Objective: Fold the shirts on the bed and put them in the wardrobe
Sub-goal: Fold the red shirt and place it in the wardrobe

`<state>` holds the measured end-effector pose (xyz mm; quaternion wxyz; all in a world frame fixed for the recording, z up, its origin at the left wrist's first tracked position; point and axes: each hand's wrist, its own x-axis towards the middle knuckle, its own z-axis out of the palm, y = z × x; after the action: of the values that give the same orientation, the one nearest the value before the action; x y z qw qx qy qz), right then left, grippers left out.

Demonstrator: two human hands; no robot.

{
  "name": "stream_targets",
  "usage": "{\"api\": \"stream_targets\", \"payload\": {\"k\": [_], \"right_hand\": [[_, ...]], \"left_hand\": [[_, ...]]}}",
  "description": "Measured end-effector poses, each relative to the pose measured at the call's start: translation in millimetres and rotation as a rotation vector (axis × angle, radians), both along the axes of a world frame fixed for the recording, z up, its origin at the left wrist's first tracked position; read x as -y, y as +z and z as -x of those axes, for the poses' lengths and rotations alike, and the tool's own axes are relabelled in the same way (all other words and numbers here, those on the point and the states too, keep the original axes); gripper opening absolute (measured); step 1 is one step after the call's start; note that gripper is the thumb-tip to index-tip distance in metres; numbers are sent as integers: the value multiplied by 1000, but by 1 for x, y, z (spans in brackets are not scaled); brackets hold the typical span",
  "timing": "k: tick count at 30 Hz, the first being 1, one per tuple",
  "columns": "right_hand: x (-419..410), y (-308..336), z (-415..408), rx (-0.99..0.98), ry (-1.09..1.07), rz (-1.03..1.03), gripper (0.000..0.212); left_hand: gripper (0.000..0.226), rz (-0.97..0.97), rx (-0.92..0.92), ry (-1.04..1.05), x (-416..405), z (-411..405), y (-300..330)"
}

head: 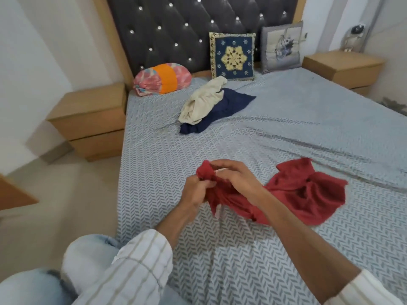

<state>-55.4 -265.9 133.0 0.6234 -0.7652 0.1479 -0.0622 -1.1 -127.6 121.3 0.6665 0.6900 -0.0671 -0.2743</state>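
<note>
A crumpled red shirt [304, 194] lies on the patterned grey bed sheet [286, 249] near the bed's front. My left hand [196, 190] and my right hand [233, 175] both grip its bunched left end, fingers curled into the cloth. Farther back, a cream shirt [202, 102] lies heaped on a navy shirt [229, 106], both unfolded in the middle of the bed. No wardrobe is in view.
A pink and orange bolster [163, 78], a blue embroidered cushion [233, 56] and a grey cushion [282, 47] line the tufted headboard [187, 25]. Wooden nightstands stand at the left [92, 119] and right [343, 67]. My knee in light jeans [88, 256] is at the bed's left edge.
</note>
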Motion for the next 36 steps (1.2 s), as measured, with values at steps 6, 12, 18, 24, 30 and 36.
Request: {"api": "stream_targets", "payload": {"k": [6, 12, 18, 24, 30, 36], "right_hand": [[-30, 42, -45, 6, 164, 704, 67], [-52, 103, -103, 100, 84, 1081, 8], [-69, 178, -121, 255, 39, 347, 29], [-62, 227, -114, 378, 113, 190, 55], [-43, 253, -98, 411, -168, 373, 44], [-24, 272, -73, 347, -292, 583, 20]], "left_hand": [[21, 309, -313, 109, -35, -63, 62], [35, 572, -233, 11, -80, -109, 110], [52, 52, 360, 177, -120, -158, 122], [60, 42, 550, -345, -122, -188, 148], [16, 90, 508, -104, -113, -202, 189], [26, 43, 877, -6, -107, -194, 257]]}}
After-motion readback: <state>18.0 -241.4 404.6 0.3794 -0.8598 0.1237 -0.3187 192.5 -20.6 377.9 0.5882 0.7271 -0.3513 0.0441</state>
